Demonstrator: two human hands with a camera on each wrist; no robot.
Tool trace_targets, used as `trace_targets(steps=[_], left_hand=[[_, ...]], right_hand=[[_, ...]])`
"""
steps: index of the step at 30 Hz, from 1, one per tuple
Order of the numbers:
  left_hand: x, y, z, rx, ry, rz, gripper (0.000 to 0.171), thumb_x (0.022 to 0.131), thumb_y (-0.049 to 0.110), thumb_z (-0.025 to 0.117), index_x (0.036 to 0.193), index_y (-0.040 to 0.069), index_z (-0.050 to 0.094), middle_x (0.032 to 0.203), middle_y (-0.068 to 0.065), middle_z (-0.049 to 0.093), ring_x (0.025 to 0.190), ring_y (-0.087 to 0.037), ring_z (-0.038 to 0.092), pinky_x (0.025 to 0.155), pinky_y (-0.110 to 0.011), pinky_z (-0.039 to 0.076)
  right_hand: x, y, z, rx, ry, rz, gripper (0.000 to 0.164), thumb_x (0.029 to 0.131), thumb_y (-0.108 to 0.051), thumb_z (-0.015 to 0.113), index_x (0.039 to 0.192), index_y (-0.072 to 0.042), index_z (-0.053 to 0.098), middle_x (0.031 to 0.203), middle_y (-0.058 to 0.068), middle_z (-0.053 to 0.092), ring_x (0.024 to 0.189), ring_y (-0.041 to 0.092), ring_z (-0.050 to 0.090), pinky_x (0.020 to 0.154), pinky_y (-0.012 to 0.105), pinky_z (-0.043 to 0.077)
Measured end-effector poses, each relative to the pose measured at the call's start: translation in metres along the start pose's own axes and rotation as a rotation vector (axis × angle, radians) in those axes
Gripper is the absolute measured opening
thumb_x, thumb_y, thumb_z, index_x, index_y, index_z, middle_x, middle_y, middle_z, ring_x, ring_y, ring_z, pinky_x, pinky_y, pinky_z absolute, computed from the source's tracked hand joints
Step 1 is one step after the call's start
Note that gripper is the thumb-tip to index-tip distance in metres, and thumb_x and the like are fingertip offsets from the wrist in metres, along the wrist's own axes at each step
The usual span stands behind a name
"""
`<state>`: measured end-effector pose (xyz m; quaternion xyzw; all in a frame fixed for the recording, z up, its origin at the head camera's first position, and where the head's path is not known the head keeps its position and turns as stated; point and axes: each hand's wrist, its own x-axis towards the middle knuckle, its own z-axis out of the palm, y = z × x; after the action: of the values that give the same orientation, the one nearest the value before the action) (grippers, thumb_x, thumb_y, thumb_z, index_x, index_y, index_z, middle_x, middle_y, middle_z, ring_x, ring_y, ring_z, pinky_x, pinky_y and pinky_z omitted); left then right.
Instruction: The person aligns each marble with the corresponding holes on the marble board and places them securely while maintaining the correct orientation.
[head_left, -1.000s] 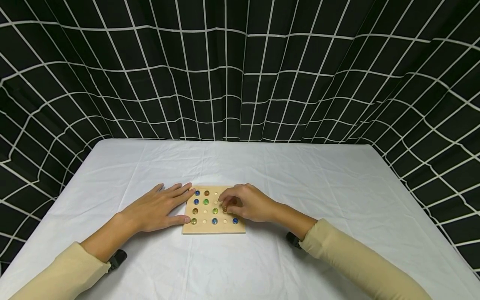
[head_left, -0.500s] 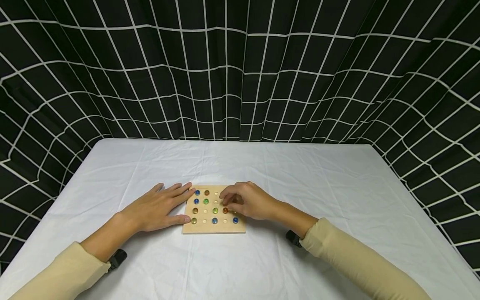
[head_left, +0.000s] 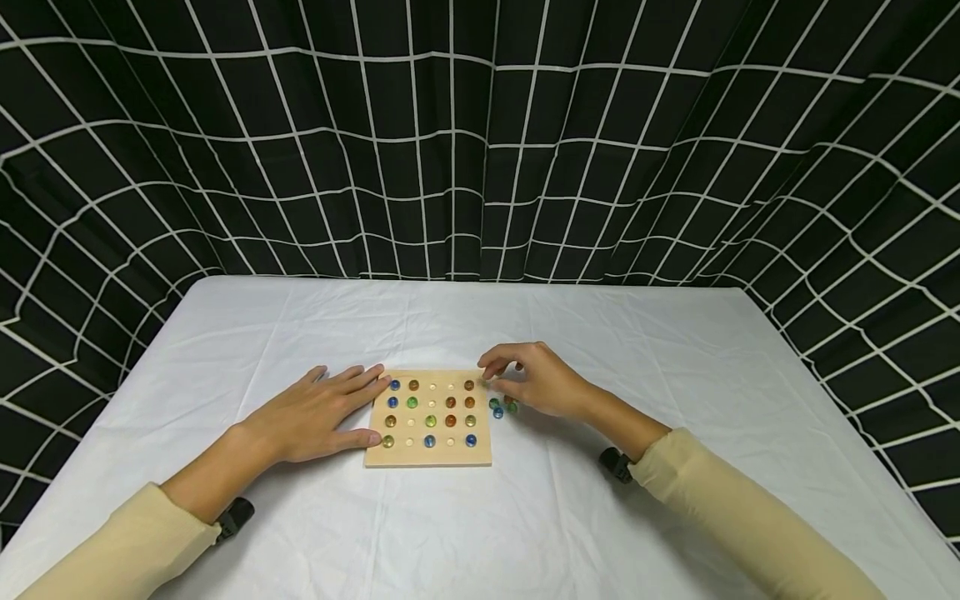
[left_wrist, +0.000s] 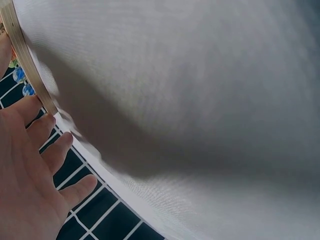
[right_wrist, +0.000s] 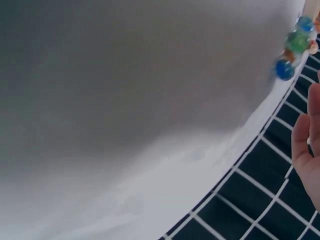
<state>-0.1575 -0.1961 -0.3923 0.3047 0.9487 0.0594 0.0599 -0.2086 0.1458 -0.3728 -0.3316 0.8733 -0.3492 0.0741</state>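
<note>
In the head view, a square wooden board [head_left: 442,461] with rows of round hollows lies on the table. Many hollows hold glass marbles, among them a brown marble [head_left: 451,402] and a blue marble [head_left: 471,440]. My left hand [head_left: 318,421] lies spread at the board's left side, index finger and thumb touching its edge. Past the board's right edge hovers my right hand [head_left: 536,379], its fingers loosely bent and the thumb apart from the index finger. No marble shows between them. Loose marbles [head_left: 498,412] sit just below that hand, partly covered by it.
A white cloth [head_left: 637,350] covers the table. Behind it hangs a black curtain with a white grid [head_left: 480,150]. The right wrist view also shows the clustered loose marbles [right_wrist: 297,42] beside the board.
My right hand has left the board and moved right and slightly away, uncovering the board's right columns and the loose marbles. A brown marble stays in its hollow. The left hand has not moved.
</note>
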Motion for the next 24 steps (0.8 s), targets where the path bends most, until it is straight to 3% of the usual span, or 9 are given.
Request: trace_targets(steps=[9,24], left_hand=[[0.0,-0.001,0.001,-0.001,-0.002,-0.004,0.085,0.093,0.075,0.038,0.158,0.02,0.032,0.161,-0.003,0.031,0.146,-0.032,0.032,0.112,-0.066,0.024],[0.0,-0.001,0.001,-0.003,-0.003,-0.004,0.084,0.094,0.074,0.039,0.158,0.019,0.032,0.162,-0.003,0.03,0.146,-0.032,0.031,0.112,-0.066,0.024]], right_hand=[[-0.007,0.018,-0.004,-0.02,-0.007,0.055,0.026,0.088,0.0,0.072,0.114,-0.004,0.07,0.099,0.0,0.074,0.095,0.015,0.066,0.083,0.042,0.05],[-0.02,0.028,-0.012,-0.039,-0.062,0.047,0.03,0.082,0.0,0.078,0.111,-0.005,0.07,0.096,-0.003,0.075,0.095,0.016,0.068,0.081,0.04,0.051]])
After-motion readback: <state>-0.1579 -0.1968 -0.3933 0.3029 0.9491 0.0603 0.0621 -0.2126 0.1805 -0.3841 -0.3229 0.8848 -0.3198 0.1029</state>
